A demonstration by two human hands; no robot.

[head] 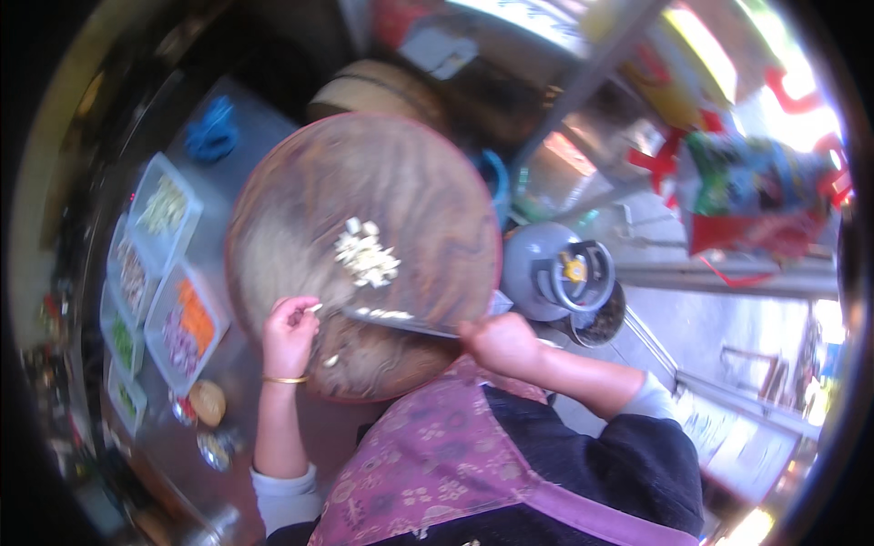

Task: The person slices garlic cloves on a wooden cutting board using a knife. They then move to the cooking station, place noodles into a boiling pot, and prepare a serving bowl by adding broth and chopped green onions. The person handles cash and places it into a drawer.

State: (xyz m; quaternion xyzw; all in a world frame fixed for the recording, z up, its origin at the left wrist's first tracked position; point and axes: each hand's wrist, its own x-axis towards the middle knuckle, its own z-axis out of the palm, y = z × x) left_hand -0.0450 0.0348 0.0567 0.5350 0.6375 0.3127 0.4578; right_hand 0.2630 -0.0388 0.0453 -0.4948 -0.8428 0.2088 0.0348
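My right hand point(502, 341) is closed around the handle of a kitchen knife point(410, 324), whose blade lies over the round wooden chopping board point(423, 177), with small white pieces along it. Between the fingertips of my left hand point(292, 331) is a small pale piece point(314, 308), left of the knife's tip. A pile of chopped white pieces point(367, 254), perhaps garlic, sits on the board beyond the blade. One more pale piece point(330, 361) lies on the near side of the knife.
Left of the board, plastic containers hold orange and purple chopped vegetables point(194, 317), pale pieces point(164, 205) and greens point(123, 341). A blue plastic bag point(212, 130) lies behind them; a round brown item point(207, 403) is nearer. A grey gas cylinder point(536, 273) stands at the board's right.
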